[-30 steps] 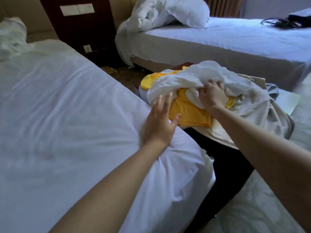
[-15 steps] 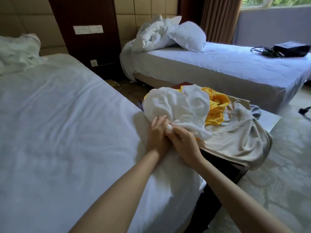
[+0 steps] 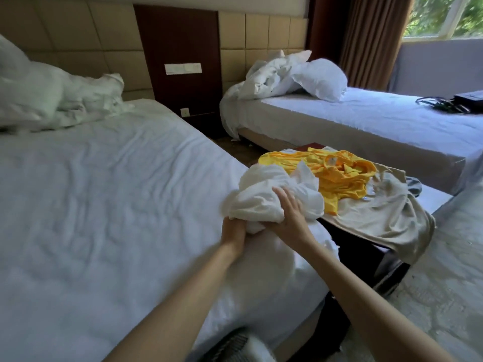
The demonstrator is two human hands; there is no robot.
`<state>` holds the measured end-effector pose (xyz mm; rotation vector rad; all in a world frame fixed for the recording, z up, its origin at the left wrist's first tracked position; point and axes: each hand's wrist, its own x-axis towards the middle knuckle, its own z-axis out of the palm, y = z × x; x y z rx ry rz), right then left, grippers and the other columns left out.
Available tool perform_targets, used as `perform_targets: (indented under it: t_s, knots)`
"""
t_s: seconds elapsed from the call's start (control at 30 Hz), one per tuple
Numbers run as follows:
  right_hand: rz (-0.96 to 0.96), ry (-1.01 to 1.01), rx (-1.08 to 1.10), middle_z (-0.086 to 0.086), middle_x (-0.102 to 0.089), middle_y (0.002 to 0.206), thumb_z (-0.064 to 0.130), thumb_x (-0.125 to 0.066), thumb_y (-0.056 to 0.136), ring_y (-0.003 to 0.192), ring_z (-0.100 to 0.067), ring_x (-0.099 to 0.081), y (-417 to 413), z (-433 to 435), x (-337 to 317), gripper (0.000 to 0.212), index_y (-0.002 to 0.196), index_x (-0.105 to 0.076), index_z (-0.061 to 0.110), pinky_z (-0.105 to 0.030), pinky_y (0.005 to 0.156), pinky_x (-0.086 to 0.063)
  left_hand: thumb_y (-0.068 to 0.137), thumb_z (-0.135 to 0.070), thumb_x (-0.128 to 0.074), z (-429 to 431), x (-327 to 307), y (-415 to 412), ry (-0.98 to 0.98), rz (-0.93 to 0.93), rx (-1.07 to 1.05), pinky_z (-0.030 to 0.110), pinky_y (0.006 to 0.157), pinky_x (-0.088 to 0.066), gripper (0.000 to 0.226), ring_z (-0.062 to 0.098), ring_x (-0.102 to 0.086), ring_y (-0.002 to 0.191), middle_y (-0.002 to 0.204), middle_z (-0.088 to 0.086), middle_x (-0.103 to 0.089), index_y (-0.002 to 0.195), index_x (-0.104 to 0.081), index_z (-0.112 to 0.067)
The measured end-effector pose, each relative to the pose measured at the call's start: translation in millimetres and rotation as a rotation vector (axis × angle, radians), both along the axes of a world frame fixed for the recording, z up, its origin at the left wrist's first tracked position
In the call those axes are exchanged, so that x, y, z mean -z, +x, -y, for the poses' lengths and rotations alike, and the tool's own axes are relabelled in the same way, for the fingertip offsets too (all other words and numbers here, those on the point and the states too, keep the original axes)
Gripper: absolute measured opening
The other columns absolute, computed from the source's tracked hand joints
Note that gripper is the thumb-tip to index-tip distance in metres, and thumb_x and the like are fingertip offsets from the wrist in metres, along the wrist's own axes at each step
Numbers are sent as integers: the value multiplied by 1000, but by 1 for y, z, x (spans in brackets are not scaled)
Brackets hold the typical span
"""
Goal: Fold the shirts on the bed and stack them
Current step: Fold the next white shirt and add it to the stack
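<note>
Daylight came through a window [image 3: 444, 14] at the far right, beside a brown pleated curtain [image 3: 371, 40]. Two beds stood before a padded beige headboard wall with a dark wood panel [image 3: 180, 56] between them. The near bed [image 3: 104, 205] was covered by a white sheet, finely wrinkled, with a crumpled duvet [image 3: 52, 100] heaped at its head. The far bed [image 3: 366, 126] carried a plump pillow [image 3: 321, 78], rumpled bedding and a black bag [image 3: 467, 96] near its right end. A pale patterned carpet [image 3: 444, 283] covered the floor.

Between the beds stood a low dark counter [image 3: 366, 246]. A beige shirt [image 3: 386, 212] lay spread over it, limp and creased, one edge hanging off the front. A yellow shirt [image 3: 337, 176] sat bunched on top of it.

The white shirt [image 3: 264, 194], a soft loose bundle, was at the near bed's right edge, touching the yellow one. The left hand [image 3: 233, 231] gripped it from below, its fingers buried in the cloth. The right hand [image 3: 290, 212] held the bundle's side, fingers lightly curved over the folds, the thumb out of sight.
</note>
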<state>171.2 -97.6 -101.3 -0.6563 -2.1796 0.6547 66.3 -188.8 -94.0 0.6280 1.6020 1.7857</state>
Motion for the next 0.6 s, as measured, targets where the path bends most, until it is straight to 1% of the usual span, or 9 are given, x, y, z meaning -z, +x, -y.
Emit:
perform_targets:
  t_s: [0.03,0.1,0.17,0.23,0.33,0.43,0.5,0.57,0.6]
  knots:
    - [-7,7,-69,-12,-37,144,49,-50,71,136,-25,-25,-11,10,-9,77,136,-41,10,-39,111,-17,91,-32,-47,11,-5,-4,16,56,-10,41,81,-56,38,23,-62,103,116,7,-64,122,-59,-13]
    - [-83,1,-208,-4,-43,136,33,-51,77,130,-21,-33,-38,38,-30,59,133,-41,17,-40,110,-24,99,-24,-41,36,-18,-13,65,99,-17,33,65,-58,30,19,-60,105,116,3,-62,123,-56,-15]
    - [-186,-25,-339,5,-45,125,22,-52,80,119,-3,-37,-72,72,-53,51,130,-41,18,-26,102,-30,100,-22,-37,66,-36,-30,124,43,-6,22,60,-55,28,15,-60,104,110,-4,-66,115,-60,-22]
    - [-236,-75,-501,4,-45,124,16,-55,82,115,3,-39,-111,111,-77,53,132,-37,18,-12,96,-33,99,-23,-36,105,-55,-60,191,41,-49,23,64,-55,30,14,-62,106,108,-5,-69,116,-61,-22]
    - [-148,-187,-708,1,-38,138,21,-63,83,129,-10,-37,-161,166,-93,73,143,-21,21,-20,105,-32,97,-27,-43,183,-79,-113,211,136,-240,30,62,-59,28,17,-65,95,106,1,-69,117,-61,-17]
    - [54,-39,-560,1,-19,154,34,-61,88,142,-18,-16,-186,193,-65,76,148,-15,25,-36,116,-16,94,-21,-52,268,-64,-155,16,260,-445,27,49,-56,18,18,-63,75,78,4,-70,106,-62,-12]
    - [274,3,-330,4,-6,158,46,-53,90,145,-20,-5,-184,195,-31,73,148,-11,32,-41,117,-6,89,-9,-57,315,-40,-173,-192,250,-507,23,41,-52,28,20,-60,62,69,10,-66,115,-58,1]
    - [485,-7,-233,5,-5,158,55,-45,90,145,-21,-4,-175,196,-5,68,147,-14,35,-40,116,-6,77,-21,-70,342,-22,-181,-410,92,-615,24,50,-52,56,23,-59,67,91,17,-64,125,-51,3]
    - [522,-23,-233,5,-8,158,57,-44,90,145,-21,-6,-172,196,3,65,145,-19,36,-39,115,-7,71,-28,-75,347,-17,-182,-546,-60,-671,29,63,-52,72,28,-59,80,109,21,-59,129,-46,0]
